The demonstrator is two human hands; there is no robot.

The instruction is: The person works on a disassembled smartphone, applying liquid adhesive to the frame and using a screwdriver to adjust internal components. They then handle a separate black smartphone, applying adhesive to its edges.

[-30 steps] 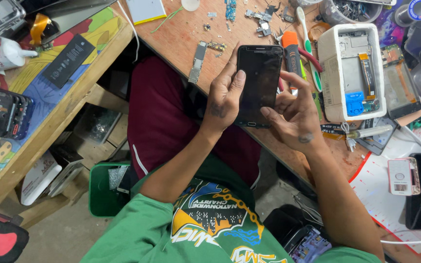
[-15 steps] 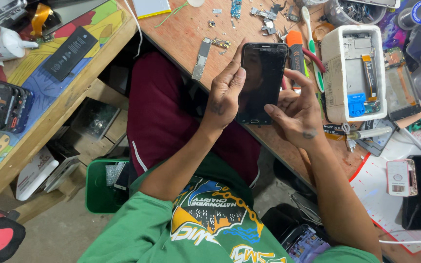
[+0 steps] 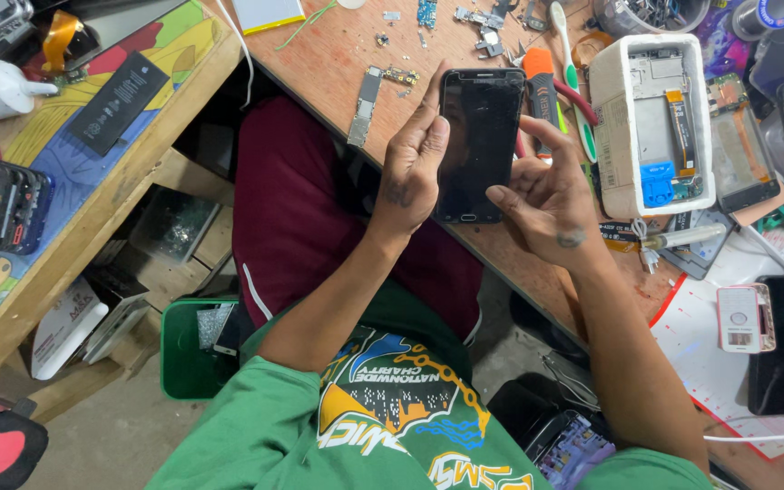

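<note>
Since a second ago the black rectangular smartphone (image 3: pixel 480 145) sits a little more upright in view, and the right hand (image 3: pixel 546 204) has slid down from its right edge toward its lower right corner. Both hands hold the phone just above the near edge of the brown wooden bench (image 3: pixel 338 63), over the lap in dark red trousers (image 3: pixel 306 209).

At the phone's left edge the left hand (image 3: pixel 415 172) has its fingers stretched up along the side and the thumb lying on the dark glass, so it clasps the phone between thumb and fingers. From below right, the right hand curls its fingers around the lower right corner, forefinger bent onto the screen's bottom part; it grips the phone too.

Just right of the phone, partly hidden behind it, lies an orange-and-black handled tool (image 3: pixel 542 77). Further right stands a white foam tray (image 3: pixel 605 118) holding an opened phone frame with a blue part. Left of the phone a narrow grey circuit board strip (image 3: pixel 364 106) lies on the bench. Far right, a white phone back and a black phone (image 3: pixel 782 340) rest on white paper.
</note>
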